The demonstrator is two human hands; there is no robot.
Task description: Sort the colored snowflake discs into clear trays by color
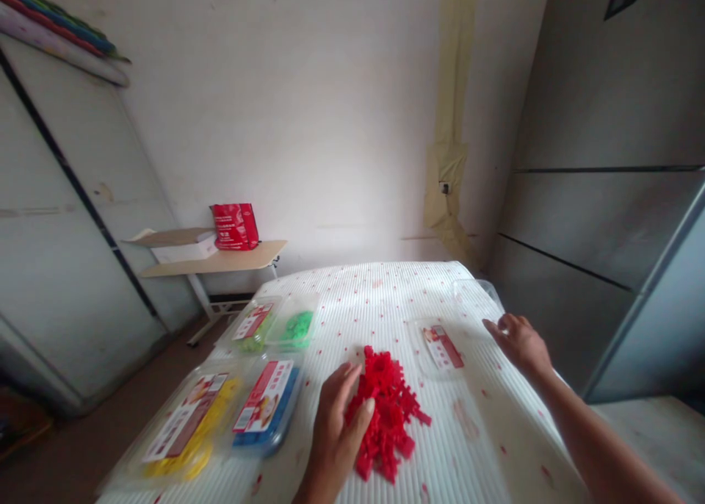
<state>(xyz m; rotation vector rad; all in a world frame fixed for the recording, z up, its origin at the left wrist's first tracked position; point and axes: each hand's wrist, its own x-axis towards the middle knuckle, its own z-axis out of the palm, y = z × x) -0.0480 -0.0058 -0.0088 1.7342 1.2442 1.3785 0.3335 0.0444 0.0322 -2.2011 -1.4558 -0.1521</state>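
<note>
A loose heap of red plastic interlocking pieces (385, 408) lies on the white quilted cover in front of me. My left hand (338, 419) rests against the heap's left side, its thumb and fingers spread apart and nothing visibly gripped. Over to the right, my right hand (521, 342) hovers near a clear plastic tub (476, 297) at the cover's far right edge. Its fingers look partly stretched, with nothing seen between them. Between the heap and that hand lies a clear lid (440, 348) with a red and white label.
On the left stand clear boxes of yellow pieces (192, 430), blue pieces (267, 408), light green pieces (254, 328) and bright green pieces (297, 328). A side table (247, 258) behind holds a red bag (236, 227) and a flat box (184, 248). A grey cabinet (600, 203) borders the right.
</note>
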